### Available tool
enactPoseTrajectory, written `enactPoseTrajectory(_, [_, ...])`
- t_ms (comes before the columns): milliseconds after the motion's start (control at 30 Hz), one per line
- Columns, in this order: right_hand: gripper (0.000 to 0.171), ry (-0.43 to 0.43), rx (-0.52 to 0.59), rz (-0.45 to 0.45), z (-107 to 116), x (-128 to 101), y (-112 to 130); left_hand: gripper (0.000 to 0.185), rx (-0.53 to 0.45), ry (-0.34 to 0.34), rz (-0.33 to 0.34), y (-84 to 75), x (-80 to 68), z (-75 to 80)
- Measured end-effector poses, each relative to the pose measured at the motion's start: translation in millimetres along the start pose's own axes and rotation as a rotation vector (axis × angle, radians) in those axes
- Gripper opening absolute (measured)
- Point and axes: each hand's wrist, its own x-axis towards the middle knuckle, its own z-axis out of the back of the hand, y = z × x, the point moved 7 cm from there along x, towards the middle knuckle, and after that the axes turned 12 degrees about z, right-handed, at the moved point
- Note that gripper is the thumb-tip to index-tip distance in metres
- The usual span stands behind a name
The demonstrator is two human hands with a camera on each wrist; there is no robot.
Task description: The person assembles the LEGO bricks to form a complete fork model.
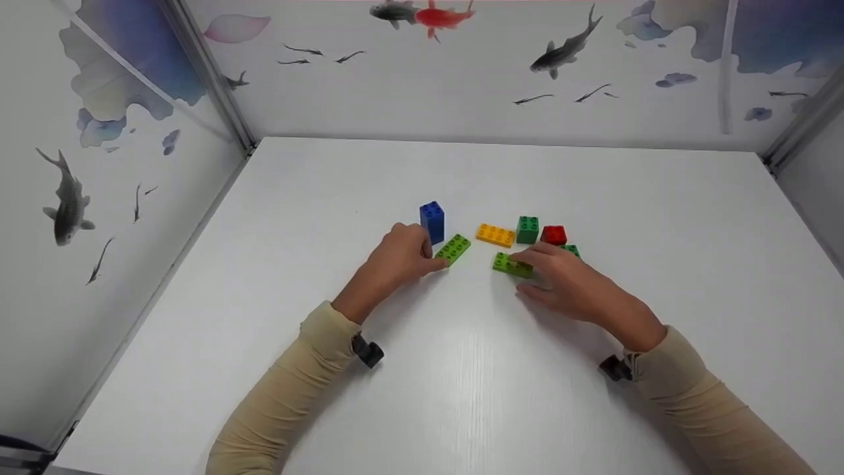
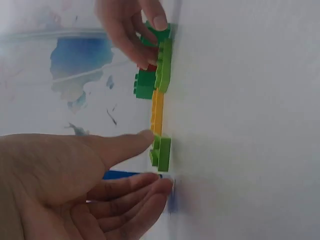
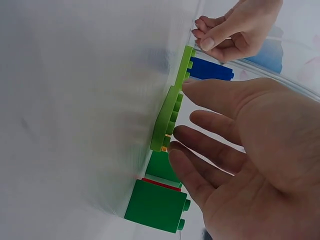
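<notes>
My left hand (image 1: 403, 254) is at the near left end of a light green brick (image 1: 453, 249), its thumb and curved fingers apart. In the left wrist view the thumb seems close to that brick; whether it touches cannot be told. Just behind this hand stands a tall blue brick stack (image 1: 432, 222). My right hand (image 1: 568, 285) hovers by a second light green brick (image 1: 506, 264), covering part of it. The right wrist view shows its fingers (image 3: 210, 145) loosely spread, with nothing between them and the thumb.
Behind the second light green brick lie a yellow brick (image 1: 495, 235), a green block (image 1: 527, 229) and a red brick (image 1: 554, 235). Another green block (image 3: 156, 205) sits partly hidden by the right hand. White walls with painted fish border the white table (image 1: 409, 422).
</notes>
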Motion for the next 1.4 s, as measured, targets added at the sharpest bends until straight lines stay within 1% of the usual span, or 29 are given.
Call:
enactPoseTrajectory(133, [0.054,0.005,0.008,-0.001,-1.2,1.1,0.8,0.041,0.064,-0.072,0.033,-9.0,-8.2,-3.3])
enactPoseTrajectory(233, [0.051,0.018,0.014,0.005,-3.3,2.0,1.7,0.042,0.071,-0.093,0.018,-14.3,-9.2,-7.1])
enactPoseTrajectory(433, [0.037,-0.01,0.029,0.027,-2.0,1.1,1.6,0.038,0.064,-0.091,-0.036,-18.4,-4.8,-17.4])
enactPoseTrajectory(533, [0.033,-0.021,0.039,0.033,-0.1,-0.1,-0.3,0.038,0.067,-0.094,-0.06,-21.1,-3.5,-19.0])
enactPoseTrajectory(700, [0.027,-0.024,0.062,0.072,1.6,-1.2,-0.3,0.038,0.057,-0.08,-0.114,-24.6,-4.5,-19.0])
enactPoseTrajectory(833, [0.031,-0.004,0.087,0.084,1.4,-2.3,-0.1,0.039,0.026,-0.042,-0.189,-27.0,-6.9,-20.1])
enactPoseTrajectory(967, [0.041,0.033,0.077,0.069,1.8,-3.3,-1.8,0.033,-0.027,0.032,-0.263,-29.6,-8.8,-22.8])
enactPoseTrajectory(1033, [0.043,0.049,0.068,0.063,2.8,-4.1,-2.5,0.033,-0.043,0.07,-0.302,-31.1,-9.8,-24.2])
enactPoseTrajectory(1233, [0.042,0.056,0.072,0.067,5.7,-8.6,-4.7,0.036,-0.034,0.175,-0.426,-35.0,-15.4,-28.6])
enactPoseTrajectory(1333, [0.041,0.062,0.077,0.087,4.2,-8.8,-3.8,0.036,-0.031,0.21,-0.466,-36.1,-18.0,-29.5])
enactPoseTrajectory(1400, [0.041,0.067,0.082,0.086,2.7,-8.6,-4.2,0.035,-0.025,0.223,-0.479,-37.0,-18.8,-30.3])
